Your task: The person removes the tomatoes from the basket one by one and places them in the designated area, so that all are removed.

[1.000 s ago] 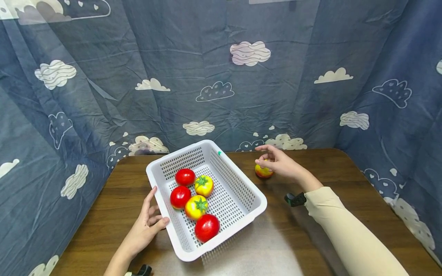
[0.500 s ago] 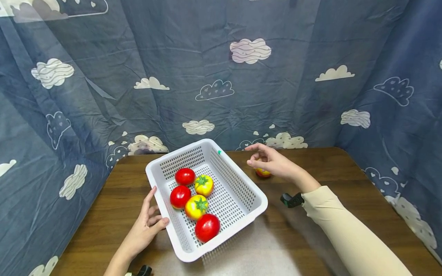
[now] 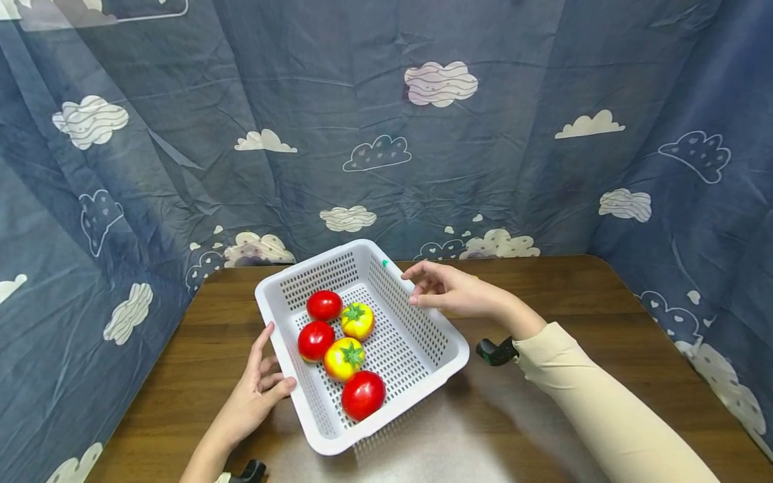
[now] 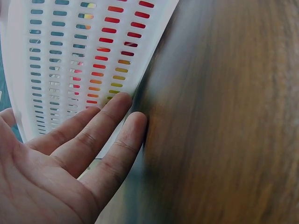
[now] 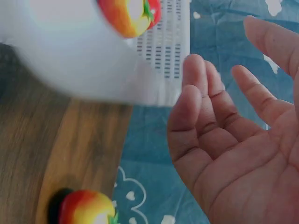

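A white perforated plastic basket [image 3: 362, 436] sits slightly turned on the wooden table. Inside it lie several glossy tomatoes: some show red, such as the front tomato [image 3: 363, 396], and two show yellow with green stem leaves, one being a yellow tomato [image 3: 344, 359]. My left hand [image 3: 250, 396] rests against the basket's left side, its extended fingers [image 4: 93, 135] touching the perforated wall. Beside the right rim hovers my right hand [image 3: 449, 288], fingers loosely bent, nothing held. A red-yellow tomato [image 5: 86, 207] stands outside the basket, mostly hidden behind the right hand in the head view.
The brown wooden table [image 3: 543, 288] ends at a blue cloud-patterned curtain [image 3: 513, 168] behind and on both sides. A black strap device [image 3: 496, 351] is worn at the right wrist, another device [image 3: 250, 471] at the left.
My right hand has moved left, away from over the lone tomato, to the basket's right rim. That tomato, the basket and my left hand have stayed in place.
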The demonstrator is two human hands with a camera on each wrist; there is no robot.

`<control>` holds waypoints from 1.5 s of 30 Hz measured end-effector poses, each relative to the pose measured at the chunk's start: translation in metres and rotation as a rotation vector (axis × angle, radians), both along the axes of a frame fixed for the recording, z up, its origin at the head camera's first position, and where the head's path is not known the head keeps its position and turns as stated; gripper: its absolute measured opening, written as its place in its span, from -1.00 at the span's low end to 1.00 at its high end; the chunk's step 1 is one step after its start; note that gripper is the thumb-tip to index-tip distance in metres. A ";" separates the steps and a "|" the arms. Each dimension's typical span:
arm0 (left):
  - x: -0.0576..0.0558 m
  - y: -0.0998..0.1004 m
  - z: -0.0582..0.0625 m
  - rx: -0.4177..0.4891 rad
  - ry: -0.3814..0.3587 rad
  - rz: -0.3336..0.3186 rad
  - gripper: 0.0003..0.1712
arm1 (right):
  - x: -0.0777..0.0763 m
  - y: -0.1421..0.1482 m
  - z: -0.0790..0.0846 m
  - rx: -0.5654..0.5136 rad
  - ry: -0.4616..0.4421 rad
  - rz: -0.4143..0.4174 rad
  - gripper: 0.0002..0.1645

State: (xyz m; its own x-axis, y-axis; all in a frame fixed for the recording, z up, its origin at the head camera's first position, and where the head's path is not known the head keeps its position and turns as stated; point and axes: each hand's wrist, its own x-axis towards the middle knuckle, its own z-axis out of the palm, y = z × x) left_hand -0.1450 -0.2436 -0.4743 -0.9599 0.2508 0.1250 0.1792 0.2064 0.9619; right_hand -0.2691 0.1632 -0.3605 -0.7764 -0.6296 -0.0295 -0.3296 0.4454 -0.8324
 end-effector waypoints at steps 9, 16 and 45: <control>-0.002 -0.001 -0.002 0.011 0.007 -0.013 0.17 | 0.001 -0.023 0.003 0.051 -0.010 0.033 -0.39; -0.002 -0.001 -0.002 0.015 0.013 -0.019 0.16 | -0.001 -0.041 0.001 0.123 -0.034 0.046 -0.30; -0.001 -0.001 -0.002 0.009 0.010 -0.010 0.17 | -0.024 -0.092 -0.018 0.265 -0.220 -0.004 -0.16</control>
State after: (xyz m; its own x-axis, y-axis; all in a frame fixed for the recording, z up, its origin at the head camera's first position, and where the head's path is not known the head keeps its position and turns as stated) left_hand -0.1463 -0.2447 -0.4765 -0.9561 0.2590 0.1372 0.1912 0.1964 0.9617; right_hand -0.2936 0.0716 -0.3788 -0.7356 -0.5748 -0.3585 -0.1533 0.6567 -0.7384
